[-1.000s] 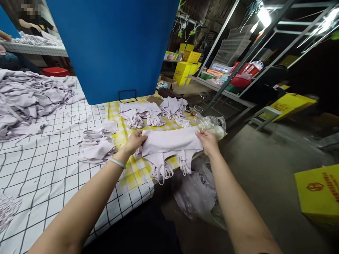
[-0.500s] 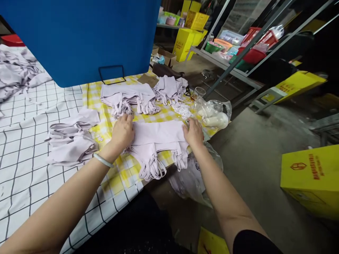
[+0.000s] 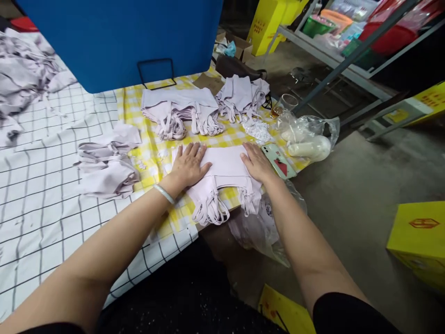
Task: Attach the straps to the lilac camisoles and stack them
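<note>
In front of me lies a stack of pale lilac strappy tops [image 3: 225, 163], its straps hanging towards the table's near edge. My left hand [image 3: 190, 164] rests flat on the left part of the stack, fingers spread. On its right end lies my right hand [image 3: 256, 162], also flat with the fingers stretched out. Beside that hand is a phone [image 3: 279, 161] in a pale green case. A second neat stack of the same tops [image 3: 182, 109] sits farther back, with a looser bunch [image 3: 240, 95] to its right. Several crumpled lilac pieces [image 3: 109, 162] lie to the left.
A blue panel [image 3: 125, 41] stands at the back of the table. A glass [image 3: 285, 104] and a clear plastic bag with white spools [image 3: 309, 141] are near the right edge. Yellow boxes [image 3: 420, 236] stand on the floor; a metal rack [image 3: 333, 62] holds baskets.
Both hands have moved from the stack's side edges onto its top and now lie flat. The phone beside my right hand has come into sight. The view has shifted a little.
</note>
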The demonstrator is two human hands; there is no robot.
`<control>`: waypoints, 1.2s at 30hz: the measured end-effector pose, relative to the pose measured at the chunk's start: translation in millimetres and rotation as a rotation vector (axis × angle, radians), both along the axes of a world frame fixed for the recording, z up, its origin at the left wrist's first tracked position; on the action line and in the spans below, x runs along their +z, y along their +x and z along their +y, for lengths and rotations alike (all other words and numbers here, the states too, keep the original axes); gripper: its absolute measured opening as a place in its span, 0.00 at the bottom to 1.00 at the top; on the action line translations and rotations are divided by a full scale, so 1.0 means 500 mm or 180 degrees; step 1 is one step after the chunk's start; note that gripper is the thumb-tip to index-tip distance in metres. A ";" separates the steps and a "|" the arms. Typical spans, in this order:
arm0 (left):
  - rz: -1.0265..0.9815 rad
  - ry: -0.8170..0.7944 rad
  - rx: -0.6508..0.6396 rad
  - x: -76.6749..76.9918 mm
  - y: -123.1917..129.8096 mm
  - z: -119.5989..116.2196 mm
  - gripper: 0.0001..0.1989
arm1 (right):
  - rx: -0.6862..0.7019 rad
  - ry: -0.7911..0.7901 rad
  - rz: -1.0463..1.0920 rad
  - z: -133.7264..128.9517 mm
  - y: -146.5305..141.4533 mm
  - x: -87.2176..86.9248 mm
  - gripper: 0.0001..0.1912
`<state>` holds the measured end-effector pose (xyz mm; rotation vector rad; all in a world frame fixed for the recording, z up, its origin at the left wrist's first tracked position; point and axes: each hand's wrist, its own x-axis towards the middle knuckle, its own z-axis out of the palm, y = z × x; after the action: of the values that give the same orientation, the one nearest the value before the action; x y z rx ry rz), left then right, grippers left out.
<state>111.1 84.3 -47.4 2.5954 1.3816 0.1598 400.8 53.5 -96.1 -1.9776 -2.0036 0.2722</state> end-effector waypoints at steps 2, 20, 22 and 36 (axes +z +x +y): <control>-0.0007 0.0071 0.0017 0.020 -0.008 -0.031 0.34 | 0.0074 0.0029 -0.0042 -0.005 -0.002 0.010 0.33; -0.2458 0.0721 0.1315 0.099 -0.557 -0.263 0.06 | 0.2342 0.0658 0.0602 -0.057 -0.729 0.179 0.15; -0.2718 0.0268 0.1706 0.097 -0.594 -0.322 0.06 | 0.2464 0.0495 0.0945 -0.109 -0.717 0.188 0.13; -0.1245 0.0699 0.1497 0.041 -0.577 -0.399 0.14 | 0.1887 0.0674 0.1480 -0.211 -0.684 0.178 0.15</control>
<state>-177.5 -115.0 -26.6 2.1697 1.8603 0.8780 58.8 -51.8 -7.2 -1.0346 -2.1297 0.5637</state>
